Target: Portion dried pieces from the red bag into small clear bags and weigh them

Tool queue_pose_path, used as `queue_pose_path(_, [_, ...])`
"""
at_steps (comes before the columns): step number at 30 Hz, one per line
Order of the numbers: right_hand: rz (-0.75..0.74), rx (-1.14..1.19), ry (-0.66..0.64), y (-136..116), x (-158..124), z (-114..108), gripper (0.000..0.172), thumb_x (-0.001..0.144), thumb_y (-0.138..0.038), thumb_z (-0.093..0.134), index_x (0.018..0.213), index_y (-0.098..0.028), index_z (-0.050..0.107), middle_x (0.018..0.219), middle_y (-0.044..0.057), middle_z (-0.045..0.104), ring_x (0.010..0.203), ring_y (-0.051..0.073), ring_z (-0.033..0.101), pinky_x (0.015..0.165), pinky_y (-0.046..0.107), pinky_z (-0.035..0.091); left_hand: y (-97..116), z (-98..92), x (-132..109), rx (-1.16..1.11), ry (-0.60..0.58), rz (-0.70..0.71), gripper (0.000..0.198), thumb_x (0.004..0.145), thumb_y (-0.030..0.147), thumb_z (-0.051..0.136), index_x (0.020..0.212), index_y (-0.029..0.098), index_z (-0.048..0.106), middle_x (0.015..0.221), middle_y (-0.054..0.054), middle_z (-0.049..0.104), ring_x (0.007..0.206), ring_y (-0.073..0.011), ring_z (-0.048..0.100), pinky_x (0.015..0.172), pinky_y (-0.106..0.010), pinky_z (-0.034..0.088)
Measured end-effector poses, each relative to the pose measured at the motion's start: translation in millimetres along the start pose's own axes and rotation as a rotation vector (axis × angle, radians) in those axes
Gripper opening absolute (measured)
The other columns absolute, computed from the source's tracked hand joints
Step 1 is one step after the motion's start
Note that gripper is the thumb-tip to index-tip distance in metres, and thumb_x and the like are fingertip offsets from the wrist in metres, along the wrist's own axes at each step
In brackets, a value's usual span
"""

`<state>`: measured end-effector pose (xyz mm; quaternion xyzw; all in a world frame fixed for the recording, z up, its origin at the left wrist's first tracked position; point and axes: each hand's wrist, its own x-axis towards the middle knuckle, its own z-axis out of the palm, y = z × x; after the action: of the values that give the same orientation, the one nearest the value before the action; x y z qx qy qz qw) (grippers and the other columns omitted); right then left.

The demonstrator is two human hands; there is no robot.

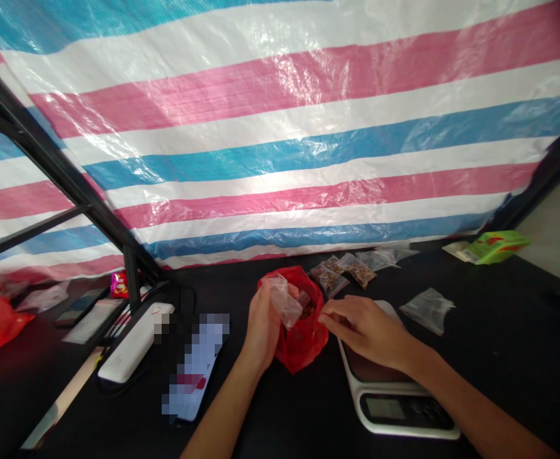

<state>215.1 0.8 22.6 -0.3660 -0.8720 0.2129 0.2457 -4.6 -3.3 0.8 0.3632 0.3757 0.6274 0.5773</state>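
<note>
My left hand (262, 329) grips a small clear plastic bag (282, 301) above the mouth of a red plastic bag (303, 345). Brown pieces, perhaps nuts, show inside the red bag. My right hand (366, 329) reaches in from the right, its fingertips close to the clear bag and the red bag's rim. Whether those fingers pinch anything is hidden. Below my right palm lies a white digital kitchen scale (397, 408), with the red bag beside its platform.
Several small filled bags (343, 271) lie behind the red bag, and a loose clear bag (427, 310) lies to the right. A green packet (497, 247), white power bank (134, 342) and phone (193, 366) share the black table. A striped tarp (280, 159) hangs behind.
</note>
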Motion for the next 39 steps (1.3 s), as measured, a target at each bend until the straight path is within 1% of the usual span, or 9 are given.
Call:
queue_pose_path(5, [-0.043, -0.119, 0.019, 7.9, 1.2, 1.2, 0.026, 0.108, -0.034, 0.051, 0.099, -0.024, 0.073, 0.087, 0.001, 0.077, 0.079, 0.02, 0.068, 0.074, 0.031, 0.045, 8.9, -13.6, 14.9, -0.102, 0.321, 0.153, 0.044, 0.088, 0.063, 0.068, 0.084, 0.02, 0.056, 0.064, 0.006, 0.051, 0.058, -0.0104, 0.054, 0.063, -0.022, 0.048])
queue_pose_path(8, [-0.045, -0.114, 0.046, 10.8, 0.6, -0.8, 0.026, 0.107, -0.035, 0.052, 0.097, -0.024, 0.073, 0.085, 0.002, 0.075, 0.077, 0.019, 0.067, 0.073, 0.031, 0.045, 3.1, -21.0, 16.2, 0.201, 0.467, 0.204, 0.043, 0.085, 0.059, 0.073, 0.097, 0.022, 0.055, 0.072, 0.006, 0.056, 0.059, -0.0106, 0.054, 0.064, -0.023, 0.047])
queue_pose_path(13, [-0.056, -0.002, 0.118, 6.2, 7.9, -5.2, 0.024, 0.107, -0.031, 0.052, 0.096, -0.023, 0.072, 0.092, 0.003, 0.073, 0.087, 0.019, 0.066, 0.082, 0.03, 0.048, -2.9, -26.1, 10.6, 1.022, 0.308, 0.251, 0.066, 0.078, 0.034, 0.083, 0.136, 0.026, 0.051, 0.117, -0.008, 0.068, 0.107, -0.0283, 0.066, 0.094, -0.038, 0.049])
queue_pose_path(16, [-0.114, -0.053, 0.114, -1.0, 25.3, -6.8, 0.02, 0.106, -0.027, 0.054, 0.1, -0.023, 0.073, 0.102, 0.005, 0.074, 0.103, 0.022, 0.065, 0.096, 0.035, 0.047, -2.4, -28.8, 9.7, 1.332, 0.226, 0.229, 0.035, 0.086, 0.022, 0.067, 0.12, 0.023, 0.062, 0.111, -0.01, 0.068, 0.112, -0.0324, 0.061, 0.098, -0.042, 0.046])
queue_pose_path(19, [-0.177, -0.19, -0.015, -4.3, 48.8, -5.7, 0.018, 0.102, -0.019, 0.057, 0.104, -0.023, 0.075, 0.107, 0.005, 0.076, 0.108, 0.024, 0.065, 0.103, 0.039, 0.044, -1.1, -31.4, 10.3, 1.498, 0.252, 0.18, 0.016, 0.085, 0.017, 0.061, 0.099, 0.021, 0.065, 0.105, -0.011, 0.065, 0.11, -0.0338, 0.059, 0.097, -0.042, 0.045])
queue_pose_path(22, [-0.188, -0.33, -0.191, 0.3, 69.3, -1.1, 0.018, 0.098, -0.015, 0.059, 0.1, -0.022, 0.075, 0.106, 0.006, 0.077, 0.106, 0.025, 0.067, 0.1, 0.04, 0.045, 0.5, -32.6, 9.4, 1.478, 0.284, 0.114, 0.01, 0.086, 0.021, 0.06, 0.096, 0.022, 0.061, 0.112, -0.011, 0.06, 0.103, -0.0304, 0.062, 0.085, -0.038, 0.046])
queue_pose_path(26, [-0.154, -0.406, -0.298, 9.8, 83.7, 6.9, 0.014, 0.095, -0.015, 0.062, 0.095, -0.019, 0.075, 0.103, 0.008, 0.078, 0.098, 0.027, 0.072, 0.092, 0.038, 0.048, 1.2, -34.0, 6.8, 1.397, 0.191, 0.022, 0.011, 0.084, 0.024, 0.061, 0.093, 0.025, 0.054, 0.102, -0.006, 0.061, 0.084, -0.025, 0.064, 0.068, -0.032, 0.039])
queue_pose_path(33, [-0.114, -0.389, -0.367, 9.2, 83.8, 4.5, 0.014, 0.091, -0.015, 0.064, 0.098, -0.02, 0.075, 0.103, 0.01, 0.079, 0.099, 0.029, 0.073, 0.09, 0.038, 0.05, -10.3, -35.2, 13.3, 0.877, 0.079, 0.082, 0.017, 0.075, 0.008, 0.056, 0.08, 0.023, 0.053, 0.075, 0.002, 0.061, 0.072, -0.0173, 0.061, 0.066, -0.026, 0.04])
queue_pose_path(39, [-0.122, -0.38, -0.409, 9.1, 83.2, 1.8, 0.018, 0.083, -0.009, 0.065, 0.095, -0.02, 0.074, 0.101, 0.008, 0.078, 0.097, 0.028, 0.073, 0.087, 0.036, 0.05, -20.9, -34.6, 21.8, 0.541, 0.129, 0.134, 0.015, 0.074, 0.009, 0.054, 0.08, 0.022, 0.053, 0.075, 0.003, 0.059, 0.071, -0.0148, 0.058, 0.07, -0.024, 0.045])
